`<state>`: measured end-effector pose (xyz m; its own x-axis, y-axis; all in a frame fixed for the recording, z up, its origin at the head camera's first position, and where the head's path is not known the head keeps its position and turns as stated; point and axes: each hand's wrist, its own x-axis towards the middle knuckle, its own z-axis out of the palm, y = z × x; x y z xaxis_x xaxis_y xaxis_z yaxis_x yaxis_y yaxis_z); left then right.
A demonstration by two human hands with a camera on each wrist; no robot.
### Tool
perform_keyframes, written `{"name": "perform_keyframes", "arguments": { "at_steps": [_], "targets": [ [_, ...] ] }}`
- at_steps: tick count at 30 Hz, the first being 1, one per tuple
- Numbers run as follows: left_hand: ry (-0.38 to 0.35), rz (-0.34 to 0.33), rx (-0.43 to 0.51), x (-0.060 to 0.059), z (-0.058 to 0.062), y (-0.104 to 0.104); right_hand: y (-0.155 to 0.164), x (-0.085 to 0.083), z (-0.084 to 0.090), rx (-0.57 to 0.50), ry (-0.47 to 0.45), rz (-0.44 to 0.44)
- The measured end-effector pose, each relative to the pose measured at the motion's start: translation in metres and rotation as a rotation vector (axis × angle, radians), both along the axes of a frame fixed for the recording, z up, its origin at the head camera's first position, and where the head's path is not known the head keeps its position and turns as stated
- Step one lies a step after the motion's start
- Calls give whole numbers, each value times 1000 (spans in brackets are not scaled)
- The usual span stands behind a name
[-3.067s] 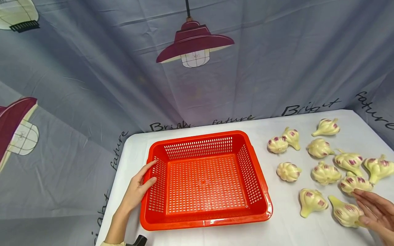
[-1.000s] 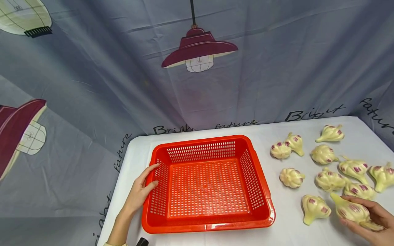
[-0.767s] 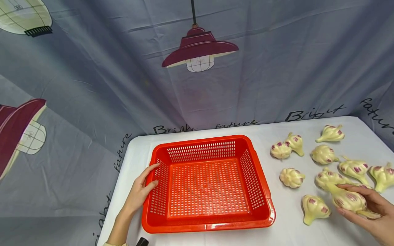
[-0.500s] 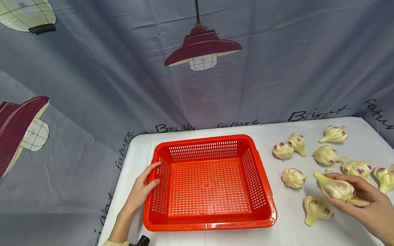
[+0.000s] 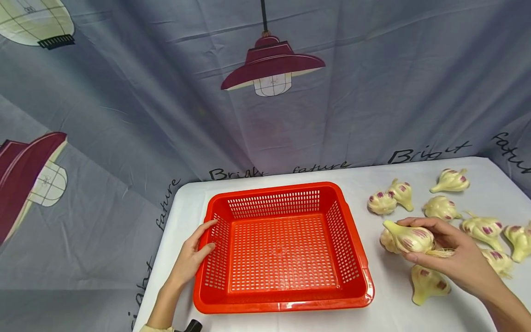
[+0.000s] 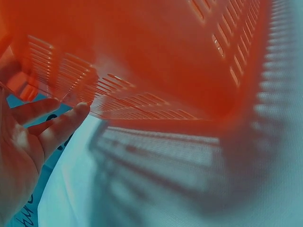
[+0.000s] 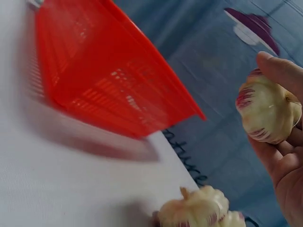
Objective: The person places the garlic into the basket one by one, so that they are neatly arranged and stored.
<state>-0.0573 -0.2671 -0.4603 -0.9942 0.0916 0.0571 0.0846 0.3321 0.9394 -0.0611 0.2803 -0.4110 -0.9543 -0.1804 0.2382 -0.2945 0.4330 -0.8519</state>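
My right hand (image 5: 456, 251) holds a garlic bulb (image 5: 415, 239) above the table, thumb on the near side and fingers on the far side. Its pale stem points left toward the basket, and the root tuft trails to the right. The right wrist view shows the same bulb (image 7: 266, 111) raised in the fingers. My left hand (image 5: 188, 253) grips the left rim of a red plastic basket (image 5: 282, 305), with thumb and forefinger over the edge. From the left wrist, the fingertips (image 6: 78, 111) lie against the slotted wall. The basket has nothing in it.
Several garlic bulbs lie to the right of the basket, including a near bulb (image 5: 429, 283), a far bulb (image 5: 450, 180) and one (image 5: 389, 240) partly hidden behind the held bulb. The white table (image 5: 348, 177) ends at a grey printed curtain (image 5: 174, 92).
My right hand has taken hold of the near garlic bulb, lifted it and carried it left toward the basket. The left hand keeps its place on the rim; the view shifts slightly.
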Motion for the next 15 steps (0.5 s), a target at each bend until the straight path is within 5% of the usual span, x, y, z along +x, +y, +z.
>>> {"name": "perform_keyframes", "arguments": {
  "at_steps": [15],
  "targets": [
    [2,-16,7,1,2,0,-43,-28,16,-119,-162,315]
  ]
}}
